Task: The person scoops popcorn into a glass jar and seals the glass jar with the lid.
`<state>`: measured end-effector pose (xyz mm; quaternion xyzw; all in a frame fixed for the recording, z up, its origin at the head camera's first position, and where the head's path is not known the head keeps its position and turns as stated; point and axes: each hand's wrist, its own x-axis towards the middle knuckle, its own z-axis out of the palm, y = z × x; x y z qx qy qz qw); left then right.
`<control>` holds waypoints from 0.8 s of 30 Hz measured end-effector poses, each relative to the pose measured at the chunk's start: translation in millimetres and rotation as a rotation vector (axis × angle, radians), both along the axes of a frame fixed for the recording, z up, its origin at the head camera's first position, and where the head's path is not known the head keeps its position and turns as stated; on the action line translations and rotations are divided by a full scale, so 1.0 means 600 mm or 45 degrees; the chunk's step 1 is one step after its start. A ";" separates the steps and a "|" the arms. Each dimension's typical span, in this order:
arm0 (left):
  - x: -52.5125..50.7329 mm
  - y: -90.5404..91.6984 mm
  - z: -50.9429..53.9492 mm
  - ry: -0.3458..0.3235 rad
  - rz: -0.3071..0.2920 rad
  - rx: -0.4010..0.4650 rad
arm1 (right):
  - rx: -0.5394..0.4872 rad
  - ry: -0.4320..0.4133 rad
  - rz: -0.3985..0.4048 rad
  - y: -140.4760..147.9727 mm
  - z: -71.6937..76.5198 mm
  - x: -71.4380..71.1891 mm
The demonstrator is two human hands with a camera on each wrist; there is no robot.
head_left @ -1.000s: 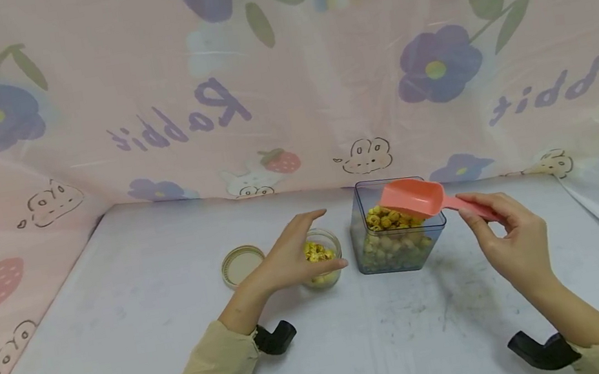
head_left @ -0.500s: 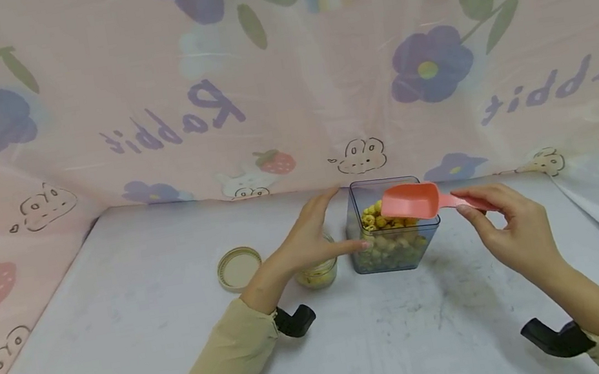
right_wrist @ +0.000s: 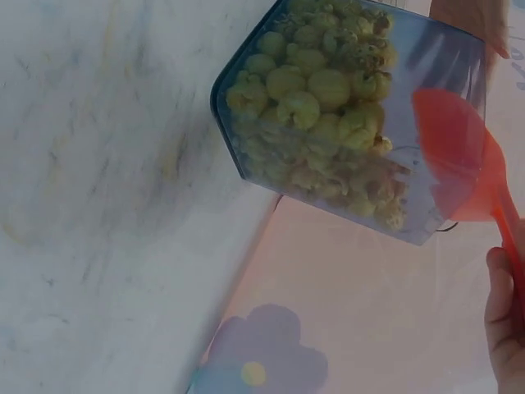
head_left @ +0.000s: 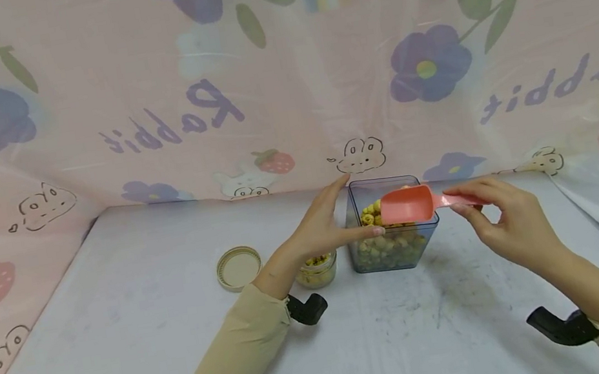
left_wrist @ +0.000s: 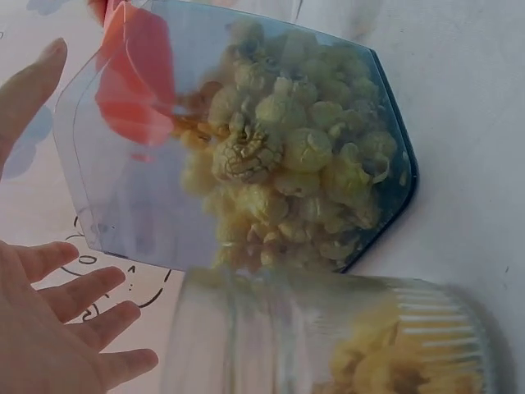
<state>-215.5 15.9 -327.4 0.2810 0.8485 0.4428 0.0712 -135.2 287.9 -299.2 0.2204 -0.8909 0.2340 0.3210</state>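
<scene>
My right hand (head_left: pixel 511 225) pinches the handle of a pink plastic scoop (head_left: pixel 407 205). The scoop's bowl is partly inside a clear, dark-tinted square container (head_left: pixel 432 226), above yellow popcorn (head_left: pixel 370 217); I see no popcorn in the bowl. Fingers spread, my left hand (head_left: pixel 315 230) reaches to the container's left side, its thumb in front of the near rim; whether it touches is hard to tell. Under that hand stands a small open glass jar (head_left: pixel 316 281) with popcorn inside, its top partly hidden. In the left wrist view the left fingers (left_wrist: pixel 86 291) are straight and hold nothing.
A round jar lid (head_left: pixel 238 267) lies on the white table covering (head_left: pixel 138 317) left of the jar. Behind the table hangs a pink printed curtain (head_left: pixel 295 83). Each wrist wears a black camera mount (head_left: pixel 308 310).
My left hand has moved right, from around the glass jar to the container's left side. The scoop has dipped slightly lower into the container, still in my right hand.
</scene>
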 end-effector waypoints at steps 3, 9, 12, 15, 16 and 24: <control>-0.002 0.002 0.000 -0.008 0.001 0.012 | 0.019 -0.009 0.009 0.000 0.002 -0.001; -0.005 0.004 -0.002 -0.035 -0.002 0.054 | 0.053 -0.013 0.036 0.001 0.006 -0.004; -0.007 0.006 -0.004 -0.060 -0.006 0.088 | 0.081 -0.011 0.059 0.003 0.009 -0.007; -0.008 0.007 -0.006 -0.105 -0.014 0.117 | 0.127 -0.010 0.083 0.006 0.013 -0.011; -0.009 0.007 -0.007 -0.125 -0.018 0.129 | 0.145 -0.012 0.091 0.007 0.015 -0.012; -0.013 0.008 -0.013 -0.222 -0.036 0.185 | 0.285 -0.077 0.167 0.012 0.036 -0.029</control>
